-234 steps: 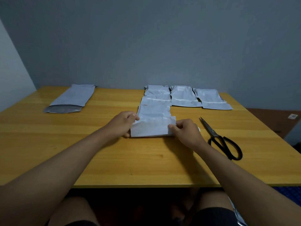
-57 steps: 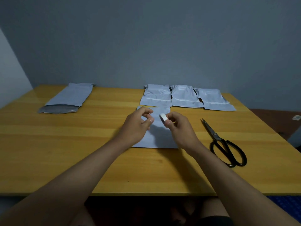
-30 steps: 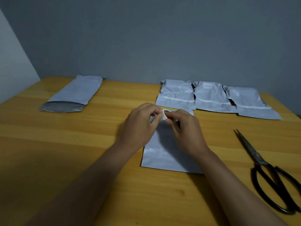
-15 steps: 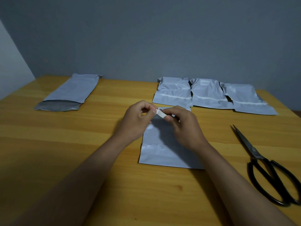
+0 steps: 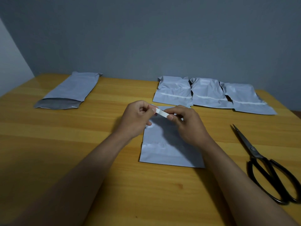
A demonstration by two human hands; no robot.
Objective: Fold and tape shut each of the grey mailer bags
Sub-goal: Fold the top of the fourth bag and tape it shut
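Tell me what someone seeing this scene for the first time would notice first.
Probably the two hands at centre: the left hand and right hand stretch a short white tape strip between their fingertips above a folded grey mailer bag. Behind it, three taped bags lie in a row at the table's far edge, with an unfolded bag far left. Black scissors lie on the right.

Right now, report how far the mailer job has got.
Done: three taped bags lie along the table's far edge. In hand: left hand and right hand stretch a tape strip above the folded bag. Left: taping it, then the flat open bag. Scissors lie unused.
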